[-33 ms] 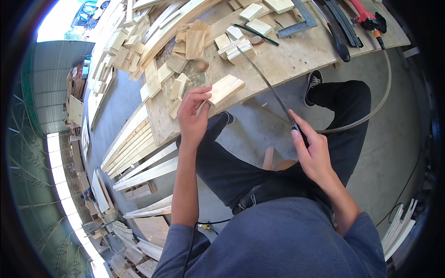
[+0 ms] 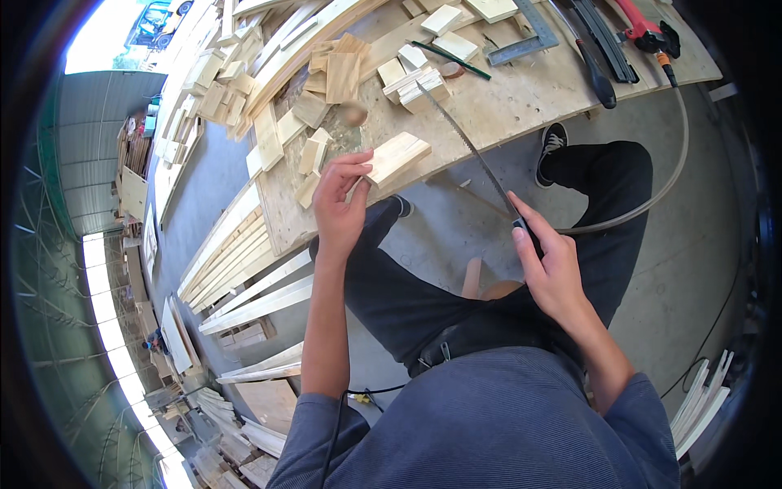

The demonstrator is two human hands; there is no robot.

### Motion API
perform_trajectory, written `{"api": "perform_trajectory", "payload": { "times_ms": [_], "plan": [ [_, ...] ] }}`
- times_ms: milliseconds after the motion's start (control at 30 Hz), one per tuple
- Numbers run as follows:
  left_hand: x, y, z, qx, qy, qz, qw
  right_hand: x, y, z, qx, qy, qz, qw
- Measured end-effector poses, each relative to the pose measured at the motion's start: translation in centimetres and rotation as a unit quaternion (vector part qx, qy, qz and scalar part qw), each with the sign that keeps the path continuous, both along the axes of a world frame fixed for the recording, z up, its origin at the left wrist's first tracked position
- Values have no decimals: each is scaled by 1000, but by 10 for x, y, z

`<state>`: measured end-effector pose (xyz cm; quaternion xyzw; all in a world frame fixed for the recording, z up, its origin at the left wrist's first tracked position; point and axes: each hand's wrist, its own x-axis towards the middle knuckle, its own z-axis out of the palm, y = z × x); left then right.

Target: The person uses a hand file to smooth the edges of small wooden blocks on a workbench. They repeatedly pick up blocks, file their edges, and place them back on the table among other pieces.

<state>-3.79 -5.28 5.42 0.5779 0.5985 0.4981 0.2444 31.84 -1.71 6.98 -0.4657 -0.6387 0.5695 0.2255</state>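
My left hand (image 2: 340,200) grips one end of a short pale wood block (image 2: 397,159), which lies at the near edge of the plywood workbench (image 2: 505,110). Its fingers rest along the block's left end, the thumb below. In my right hand (image 2: 550,261) is the dark handle of a narrow hand saw (image 2: 481,163). The toothed blade slants up and left from the handle, over the bench edge. Its tip overlaps a small stack of wood pieces (image 2: 414,88) in the view. Between blade and held block there is a visible gap.
A green pencil (image 2: 450,60), a metal square (image 2: 525,50), a dark-handled screwdriver (image 2: 595,75) and a red air tool (image 2: 643,31) with a hose (image 2: 680,147) lie on the bench. Offcuts (image 2: 342,75) are piled at its left. Long boards (image 2: 232,253) stand left of the bench.
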Motion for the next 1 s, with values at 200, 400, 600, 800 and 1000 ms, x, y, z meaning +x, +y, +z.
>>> {"api": "perform_trajectory", "payload": {
  "times_ms": [200,400,600,800,1000],
  "plan": [
    [-4,-1,-9,-12,-38,8,999,-3,1,-8,44,31,0,999],
    [-5,1,-14,-25,-110,19,993,-3,-1,-2,30,31,17,999],
    [-10,0,-25,-30,-197,38,979,-3,-3,2,23,36,23,999],
    [-6,0,-24,-29,-248,46,967,-1,-4,5,11,38,23,999],
    [-3,0,-23,-45,-250,66,965,-2,-4,9,-2,36,26,999]
  ]
}}
